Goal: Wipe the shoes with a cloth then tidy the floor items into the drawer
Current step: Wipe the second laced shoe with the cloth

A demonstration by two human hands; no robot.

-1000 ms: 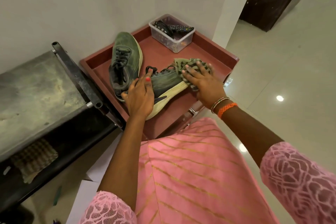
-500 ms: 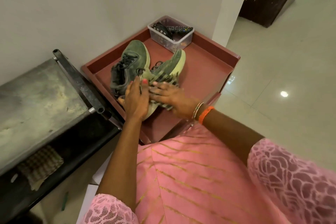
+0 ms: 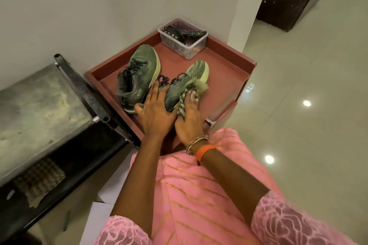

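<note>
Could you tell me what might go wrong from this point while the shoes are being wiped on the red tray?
1. The shoe being wiped is tipped on its side, steadied only by the left hand; a firm stroke from the cloth under the right hand could make it slip.
2. Its loose laces lie by the left fingers and might snag.
3. A long stroke towards the toe may knock the plastic box holding remotes.

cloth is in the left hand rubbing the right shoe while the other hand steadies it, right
Not quite: in the head view the cloth is in the right hand, rubbing the right shoe, while the left hand steadies it.
</note>
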